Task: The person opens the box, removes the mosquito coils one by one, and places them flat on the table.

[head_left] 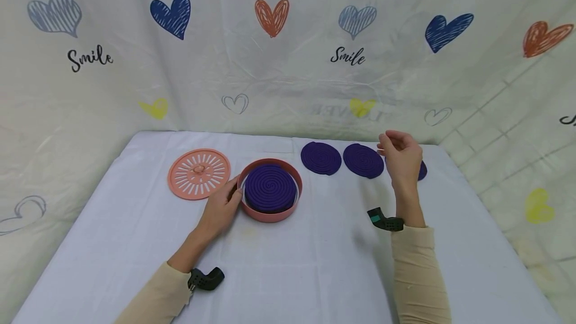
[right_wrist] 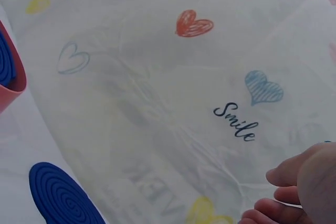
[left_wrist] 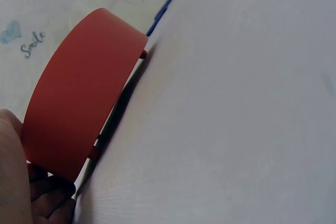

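A person's left hand holds the near-left side of a round coral-red holder at the middle of a white-covered table; the thumb lies at the rim and the fingers curl against the outer wall. The right hand is raised at the far right, its fingers loosely bent, with the thumb a little apart from them in the right wrist view and nothing visible between. From the head view it partly covers the rightmost of three flat purple coils, the right coil; the middle coil and left coil lie in a row toward the holder. For steady work, the left hand would do best to keep a light hold low on the wall, so that the holder stays level. A coil this thin is probably floppy, so it seems wise to lift it by its edge, support it underneath and keep the spiral from unwinding. The holder is uncovered and contains a purple coil stack, apparently several layers thick, lying flat and centred, with a pale inner edge showing around it. Left of the holder, the slotted coral lid lies flat on the table.
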A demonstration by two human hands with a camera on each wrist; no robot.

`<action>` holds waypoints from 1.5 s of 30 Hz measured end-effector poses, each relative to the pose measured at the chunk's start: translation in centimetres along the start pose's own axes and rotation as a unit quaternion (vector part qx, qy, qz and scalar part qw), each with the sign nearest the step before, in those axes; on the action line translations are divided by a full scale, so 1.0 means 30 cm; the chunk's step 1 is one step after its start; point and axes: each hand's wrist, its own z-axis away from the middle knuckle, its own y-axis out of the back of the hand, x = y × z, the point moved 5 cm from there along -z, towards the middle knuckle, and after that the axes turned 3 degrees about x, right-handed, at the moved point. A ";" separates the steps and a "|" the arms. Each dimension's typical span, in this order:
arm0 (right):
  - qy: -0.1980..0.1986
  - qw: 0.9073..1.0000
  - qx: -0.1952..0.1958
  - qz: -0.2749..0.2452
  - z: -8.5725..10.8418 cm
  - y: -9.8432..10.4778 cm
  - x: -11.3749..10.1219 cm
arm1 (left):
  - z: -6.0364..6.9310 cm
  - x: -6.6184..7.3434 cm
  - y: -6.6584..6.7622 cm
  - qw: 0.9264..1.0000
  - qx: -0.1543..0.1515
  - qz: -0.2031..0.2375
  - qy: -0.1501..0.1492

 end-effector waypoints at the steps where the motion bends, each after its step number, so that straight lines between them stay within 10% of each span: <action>1: -0.002 1.000 -0.002 -0.002 0.003 -0.006 -0.001 | 0.000 0.000 0.000 1.000 0.000 -0.001 0.001; 31: -0.011 0.997 -0.076 -0.010 0.116 -0.176 -0.028 | 0.002 0.001 0.000 1.000 -0.005 0.000 -0.002; 45: 0.024 0.986 -0.145 0.075 0.187 -0.269 -0.048 | 0.001 -0.002 -0.002 1.000 -0.007 0.003 -0.003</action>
